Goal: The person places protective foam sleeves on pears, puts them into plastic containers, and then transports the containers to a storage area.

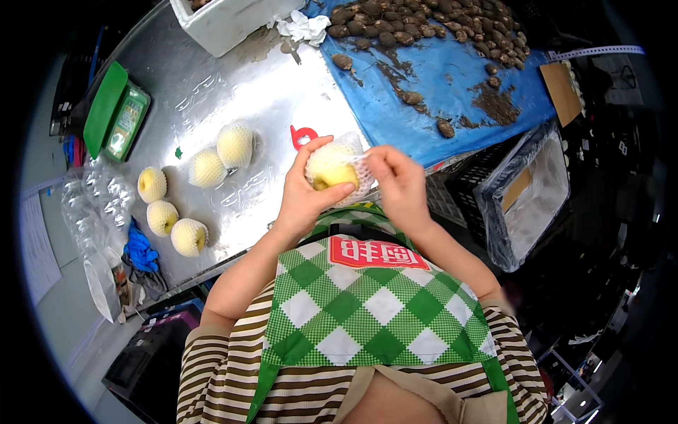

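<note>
My left hand (310, 193) holds a pale yellow round fruit (336, 176), its thumb across the near side. A white foam net sleeve (347, 146) covers part of the fruit, and my right hand (394, 180) pinches the sleeve's edge at the right. To the left on the metal table (275, 100), several similar fruits in foam nets lie in two groups: a pair (234, 144) nearer the middle and a row (189, 237) farther left. A red ring-shaped tape piece or dispenser (303, 138) lies just beyond my left hand.
Dirt-covered taro-like tubers (413, 21) are heaped on a blue plastic sheet (424, 132). A white foam box (222, 26) stands at the back. A green scale (127, 122), clear plastic packaging (98, 196) and a blue cloth or bag (140, 249) lie left. A lined crate (529, 201) is at right.
</note>
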`<state>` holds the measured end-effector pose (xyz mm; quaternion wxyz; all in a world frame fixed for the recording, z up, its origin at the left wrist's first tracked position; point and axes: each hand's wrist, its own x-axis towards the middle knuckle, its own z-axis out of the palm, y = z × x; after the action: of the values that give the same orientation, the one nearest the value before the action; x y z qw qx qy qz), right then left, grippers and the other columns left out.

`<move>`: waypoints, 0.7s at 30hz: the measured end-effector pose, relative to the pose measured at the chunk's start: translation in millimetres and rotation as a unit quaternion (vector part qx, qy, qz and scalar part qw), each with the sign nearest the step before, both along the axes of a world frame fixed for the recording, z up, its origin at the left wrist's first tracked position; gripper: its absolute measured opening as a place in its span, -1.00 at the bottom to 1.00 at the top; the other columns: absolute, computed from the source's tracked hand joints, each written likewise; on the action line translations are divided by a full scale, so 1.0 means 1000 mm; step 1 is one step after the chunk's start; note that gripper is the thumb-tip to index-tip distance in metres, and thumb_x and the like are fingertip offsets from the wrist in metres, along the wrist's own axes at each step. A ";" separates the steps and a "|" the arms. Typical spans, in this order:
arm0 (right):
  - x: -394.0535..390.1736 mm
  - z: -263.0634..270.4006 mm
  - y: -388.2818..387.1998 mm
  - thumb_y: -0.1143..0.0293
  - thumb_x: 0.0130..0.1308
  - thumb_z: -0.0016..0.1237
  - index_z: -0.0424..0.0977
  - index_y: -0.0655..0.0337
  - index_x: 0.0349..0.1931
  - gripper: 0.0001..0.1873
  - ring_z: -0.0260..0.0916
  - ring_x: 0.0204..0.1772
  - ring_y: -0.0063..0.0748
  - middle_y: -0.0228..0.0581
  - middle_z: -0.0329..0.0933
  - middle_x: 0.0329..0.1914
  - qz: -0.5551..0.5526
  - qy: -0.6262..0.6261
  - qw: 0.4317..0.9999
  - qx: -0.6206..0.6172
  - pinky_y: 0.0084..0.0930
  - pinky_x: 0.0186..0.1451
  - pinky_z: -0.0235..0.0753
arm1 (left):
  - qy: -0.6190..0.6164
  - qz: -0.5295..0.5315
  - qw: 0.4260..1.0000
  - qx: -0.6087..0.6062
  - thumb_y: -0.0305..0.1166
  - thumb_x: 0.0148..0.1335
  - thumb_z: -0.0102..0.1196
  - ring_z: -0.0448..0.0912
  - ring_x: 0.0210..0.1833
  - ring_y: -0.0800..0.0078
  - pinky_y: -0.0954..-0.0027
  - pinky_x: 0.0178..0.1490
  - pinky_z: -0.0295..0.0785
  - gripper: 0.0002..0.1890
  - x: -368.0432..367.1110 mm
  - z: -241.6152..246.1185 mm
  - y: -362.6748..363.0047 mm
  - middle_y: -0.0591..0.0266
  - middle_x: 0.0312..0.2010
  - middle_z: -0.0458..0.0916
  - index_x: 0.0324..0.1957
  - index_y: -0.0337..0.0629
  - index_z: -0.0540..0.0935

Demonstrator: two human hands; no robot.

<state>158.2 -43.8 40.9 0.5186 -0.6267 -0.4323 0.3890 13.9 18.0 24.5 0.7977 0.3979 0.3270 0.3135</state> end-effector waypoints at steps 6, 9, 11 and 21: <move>0.008 0.003 0.006 0.34 0.32 -0.33 0.33 0.32 -0.18 -0.76 0.40 -0.22 -0.56 -0.30 0.44 -0.23 -0.024 0.564 0.817 -0.116 -0.55 -0.14 0.41 | -0.033 -0.041 0.999 -0.015 -0.54 -0.25 0.26 0.42 -0.11 0.52 0.48 -0.01 0.33 -0.30 -0.012 0.008 0.011 0.23 -0.15 0.41 0.05 -0.22 0.28; 0.010 -0.004 0.008 0.34 0.32 -0.33 0.33 0.32 -0.17 -0.76 0.39 -0.20 -0.54 -0.29 0.44 -0.24 -0.017 0.525 0.847 -0.083 -0.52 -0.10 0.40 | 0.019 -0.033 0.997 0.068 -0.51 -0.26 0.27 0.40 -0.08 0.52 0.49 0.01 0.31 -0.29 -0.013 0.005 0.011 0.23 -0.14 0.41 0.05 -0.22 0.28; 0.009 -0.009 0.009 0.35 0.32 -0.33 0.32 0.32 -0.16 -0.76 0.38 -0.19 -0.54 -0.29 0.43 -0.25 -0.022 0.503 0.861 -0.069 -0.52 -0.08 0.39 | 0.065 -0.001 0.989 0.132 -0.49 -0.26 0.28 0.39 -0.06 0.51 0.49 0.02 0.29 -0.28 -0.012 0.003 0.010 0.23 -0.13 0.40 0.05 -0.22 0.28; 0.023 -0.008 0.025 0.31 0.31 -0.27 0.36 0.29 -0.32 -0.78 0.35 -0.36 -0.67 -0.38 0.44 -0.40 0.072 0.458 0.880 -0.099 -0.68 -0.28 0.38 | -0.076 -0.076 0.993 -0.045 -0.26 -0.28 0.31 0.39 0.01 0.40 0.37 0.07 0.32 -0.20 -0.018 0.005 0.012 0.14 -0.06 0.39 0.08 -0.26 0.25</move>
<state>181.1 -18.9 33.0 0.5643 -0.3936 -0.1494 0.7102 -3.9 30.3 29.5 0.8589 0.3603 0.2480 0.2662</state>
